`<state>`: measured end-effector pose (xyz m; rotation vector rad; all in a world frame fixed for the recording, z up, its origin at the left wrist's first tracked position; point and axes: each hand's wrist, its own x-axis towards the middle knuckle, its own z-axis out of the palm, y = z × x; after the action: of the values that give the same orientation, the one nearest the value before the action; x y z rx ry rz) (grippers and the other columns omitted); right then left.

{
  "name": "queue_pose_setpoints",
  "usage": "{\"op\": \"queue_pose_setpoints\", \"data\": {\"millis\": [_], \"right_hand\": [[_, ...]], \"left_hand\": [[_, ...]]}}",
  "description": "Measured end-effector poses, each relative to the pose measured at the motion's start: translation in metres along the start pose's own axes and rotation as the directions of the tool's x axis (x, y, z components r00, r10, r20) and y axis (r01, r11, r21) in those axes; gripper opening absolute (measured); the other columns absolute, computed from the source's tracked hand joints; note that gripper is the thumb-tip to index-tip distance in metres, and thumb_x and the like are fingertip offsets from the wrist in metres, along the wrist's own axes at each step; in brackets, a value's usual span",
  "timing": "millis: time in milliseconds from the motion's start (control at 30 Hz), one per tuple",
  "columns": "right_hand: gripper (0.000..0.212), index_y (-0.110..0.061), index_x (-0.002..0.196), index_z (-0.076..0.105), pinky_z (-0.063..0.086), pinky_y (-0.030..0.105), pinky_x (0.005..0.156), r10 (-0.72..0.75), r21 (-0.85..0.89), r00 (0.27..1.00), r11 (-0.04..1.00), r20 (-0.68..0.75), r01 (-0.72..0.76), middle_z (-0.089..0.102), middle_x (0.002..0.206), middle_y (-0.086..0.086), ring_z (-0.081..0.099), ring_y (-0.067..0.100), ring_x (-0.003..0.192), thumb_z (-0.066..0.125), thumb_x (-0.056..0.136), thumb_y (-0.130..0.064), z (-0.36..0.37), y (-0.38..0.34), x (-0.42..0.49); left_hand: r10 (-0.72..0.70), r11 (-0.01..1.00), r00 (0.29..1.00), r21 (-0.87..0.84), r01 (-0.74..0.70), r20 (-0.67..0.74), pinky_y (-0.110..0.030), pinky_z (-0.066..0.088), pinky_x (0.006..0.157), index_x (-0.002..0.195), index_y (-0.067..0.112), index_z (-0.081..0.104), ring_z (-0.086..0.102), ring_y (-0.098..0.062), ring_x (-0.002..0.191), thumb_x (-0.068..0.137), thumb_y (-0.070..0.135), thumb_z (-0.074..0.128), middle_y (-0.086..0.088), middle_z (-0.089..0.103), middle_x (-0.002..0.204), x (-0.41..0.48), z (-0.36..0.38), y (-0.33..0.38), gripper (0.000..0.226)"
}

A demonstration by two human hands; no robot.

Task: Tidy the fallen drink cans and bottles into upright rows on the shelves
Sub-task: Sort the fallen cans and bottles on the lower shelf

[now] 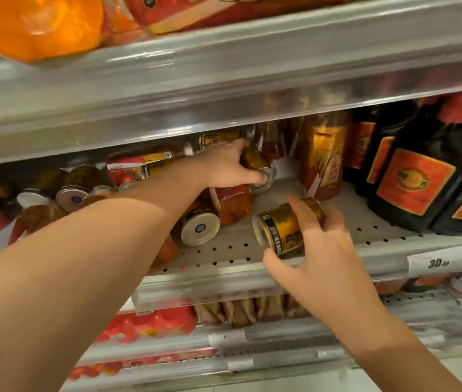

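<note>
A gold can (286,226) lay sideways near the shelf (224,251) front, a tilted can (255,165) behind it; dark bottles (413,185) stood upright.

so a tilted gold can (255,164) is gripped by the left hand (222,165) further back, and a fallen can (280,226) near the shelf (224,251) front edge is touched by the right hand (330,246)
</note>
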<state>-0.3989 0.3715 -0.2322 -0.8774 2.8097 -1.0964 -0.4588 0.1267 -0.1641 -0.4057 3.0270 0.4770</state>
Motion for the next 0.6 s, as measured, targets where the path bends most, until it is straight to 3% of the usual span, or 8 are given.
{"op": "queue_pose_setpoints", "data": {"millis": [133, 200, 267, 433, 533, 600], "right_hand": [[0.083, -0.053, 0.147, 0.018, 0.048, 0.031, 0.086, -0.018, -0.014, 1.000, 1.000, 0.001, 0.018, 0.027, 0.119, -0.008, 0.043, 0.018, 0.106, 0.051, 0.073, -0.070, -0.002, 0.004, -0.001], [0.083, -0.054, 0.147, 0.018, 0.049, 0.032, 0.086, -0.022, -0.017, 1.000, 1.000, 0.011, 0.022, 0.030, 0.122, -0.007, 0.044, 0.018, 0.106, 0.053, 0.074, -0.070, -0.003, 0.006, -0.001], [0.083, -0.053, 0.147, 0.018, 0.051, 0.034, 0.087, -0.020, -0.023, 1.000, 1.000, 0.022, 0.020, 0.032, 0.124, -0.005, 0.044, 0.018, 0.106, 0.054, 0.074, -0.069, -0.004, 0.007, -0.002], [0.083, -0.052, 0.148, 0.021, 0.041, 0.030, 0.082, 0.023, -0.072, 1.000, 0.997, -0.006, -0.023, 0.030, 0.117, -0.005, 0.025, 0.010, 0.101, 0.056, 0.075, -0.069, -0.011, 0.008, -0.002], [0.080, -0.054, 0.145, 0.024, 0.038, 0.029, 0.083, 0.047, -0.005, 0.999, 0.999, 0.004, -0.047, 0.029, 0.110, -0.008, 0.036, 0.012, 0.105, 0.063, 0.076, -0.065, -0.017, 0.004, -0.003], [0.078, -0.058, 0.141, 0.026, 0.039, 0.030, 0.077, 0.036, 0.062, 0.999, 0.997, 0.005, -0.036, 0.030, 0.105, -0.012, 0.041, 0.012, 0.105, 0.066, 0.074, -0.066, -0.019, -0.007, -0.007]], "left_hand": [[-0.006, 0.999, 1.000, 0.038, 0.006, 0.019, -0.030, 0.040, 0.100, 0.157, 0.032, 0.028, 0.045, -0.027, 0.139, 0.076, 0.069, 0.071, -0.004, 0.044, 0.156, 0.007, 0.001, 0.001, 0.099], [-0.014, 1.000, 1.000, -0.014, 0.014, -0.012, -0.036, 0.046, 0.103, 0.153, 0.030, 0.036, 0.050, -0.026, 0.133, 0.077, 0.062, 0.074, -0.003, 0.052, 0.147, 0.006, 0.003, 0.004, 0.091], [-0.020, 0.997, 0.996, -0.074, 0.014, -0.081, -0.038, 0.049, 0.100, 0.143, 0.029, 0.048, 0.055, -0.023, 0.124, 0.077, 0.056, 0.076, -0.001, 0.060, 0.135, -0.001, 0.004, 0.009, 0.077], [-0.080, 0.960, 0.960, -0.281, 0.001, -0.270, -0.039, 0.055, 0.091, 0.116, 0.026, 0.066, 0.064, -0.013, 0.101, 0.079, 0.049, 0.075, 0.004, 0.072, 0.106, -0.041, 0.001, 0.018, 0.044], [-0.136, 0.896, 0.919, -0.442, -0.045, -0.371, -0.031, 0.057, 0.081, 0.103, 0.032, 0.068, 0.067, -0.004, 0.087, 0.080, 0.052, 0.074, 0.011, 0.073, 0.092, -0.079, -0.005, 0.015, 0.032], [-0.178, 0.884, 0.889, -0.466, -0.044, -0.423, -0.027, 0.055, 0.084, 0.106, 0.034, 0.064, 0.067, -0.003, 0.091, 0.077, 0.060, 0.073, 0.016, 0.071, 0.099, -0.105, -0.006, 0.006, 0.039]]}}
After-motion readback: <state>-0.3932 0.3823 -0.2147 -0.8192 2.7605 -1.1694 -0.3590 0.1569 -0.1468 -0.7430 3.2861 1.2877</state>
